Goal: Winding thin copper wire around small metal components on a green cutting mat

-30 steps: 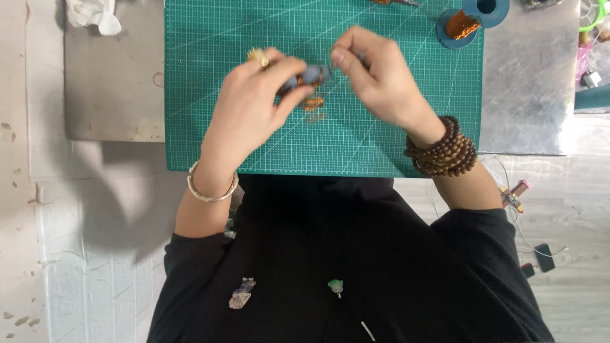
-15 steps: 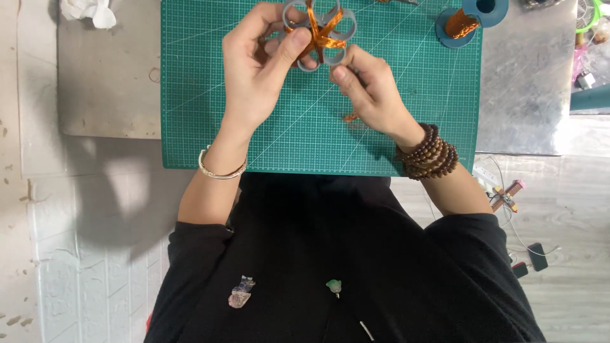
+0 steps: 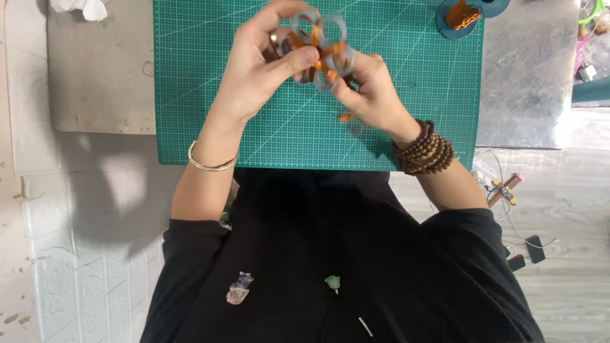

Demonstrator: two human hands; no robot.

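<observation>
Hands meet over the far half of the green cutting mat (image 3: 210,95) in the head view, the only one I have, and both are raised a little above it with the forearms coming in from either side of the dark-clothed body. I see the left hand (image 3: 257,73) bent at the wrist, its thumb pressed across the near side of a cluster of grey rings (image 3: 321,47) bound with orange strips, its fingers curled behind it, so it is clamped on the piece. The right hand (image 3: 368,92) comes in from below and to the right, its fingertips pinching the lower ring of the same cluster; I cannot make out every finger because the rings and the left thumb cover them. The cluster sits between the two hands, off the mat's surface. A thin bangle (image 3: 210,164) circles the left wrist and stacked brown bead bracelets (image 3: 426,149) wrap the right one. A small orange scrap (image 3: 345,117) lies on the mat just below the right hand. At the mat's far right corner I see a roll of orange tape (image 3: 460,16) on a dark blue disc, well apart from the hands.
</observation>
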